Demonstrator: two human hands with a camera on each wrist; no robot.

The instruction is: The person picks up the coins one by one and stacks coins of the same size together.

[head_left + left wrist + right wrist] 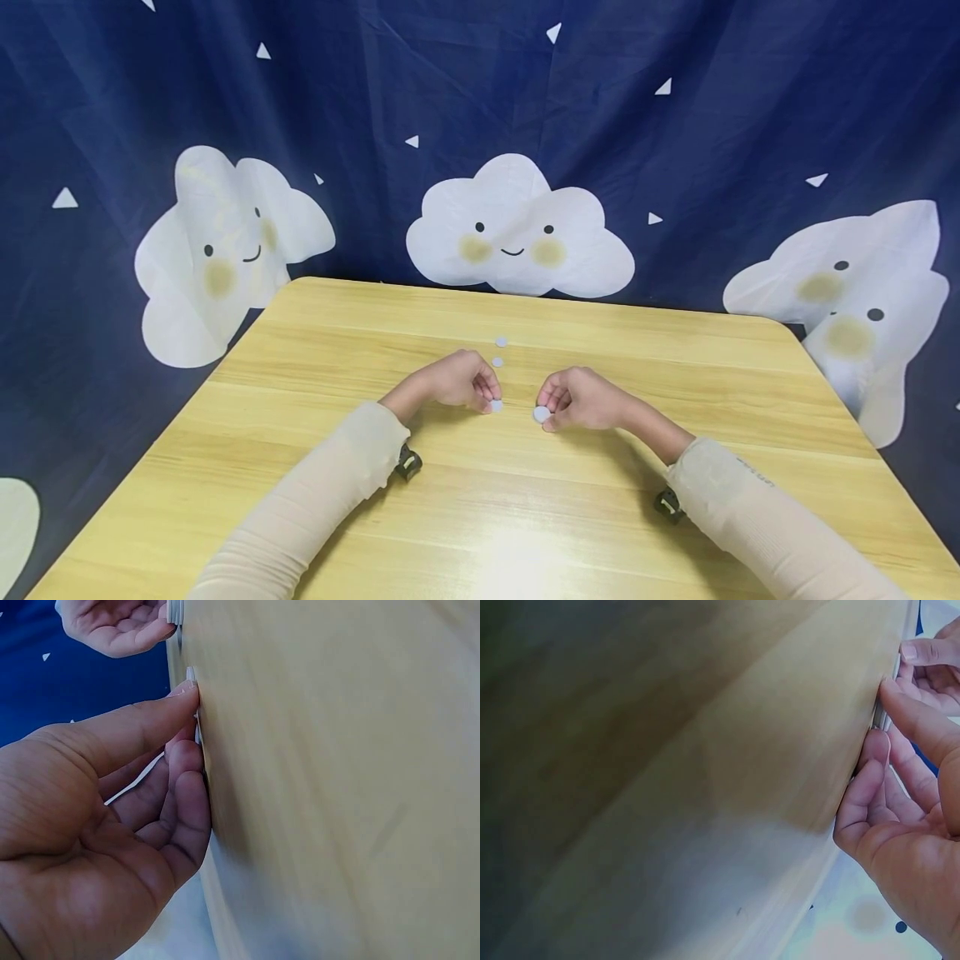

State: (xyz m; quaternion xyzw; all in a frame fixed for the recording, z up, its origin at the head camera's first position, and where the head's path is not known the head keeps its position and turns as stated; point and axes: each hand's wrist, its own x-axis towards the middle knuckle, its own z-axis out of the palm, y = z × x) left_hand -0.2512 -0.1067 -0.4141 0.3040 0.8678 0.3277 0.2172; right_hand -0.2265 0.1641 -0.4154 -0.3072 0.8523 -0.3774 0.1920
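Thumb and fingertips of my left hand (pixel 459 379) pinch the edge of a small, thin white disc (pixel 497 406) at table level. To its right, my right hand (pixel 588 400) holds a short stack of similar white discs (pixel 542 413) between thumb and fingers, close to the tabletop. The left wrist view shows the layered edges of that stack (pixel 175 611). Beyond the left fingertips, two more white discs lie on the wood, a nearer disc (pixel 497 362) and a farther disc (pixel 501 342). The discs' exact kind cannot be made out.
A light wooden table (pixel 480 492) spans the view below both arms. Behind it hangs a dark blue curtain (pixel 480 83) with white clouds and triangles. A black wrist strap piece (pixel 408 462) shows under the left sleeve, and another strap piece (pixel 668 505) under the right.
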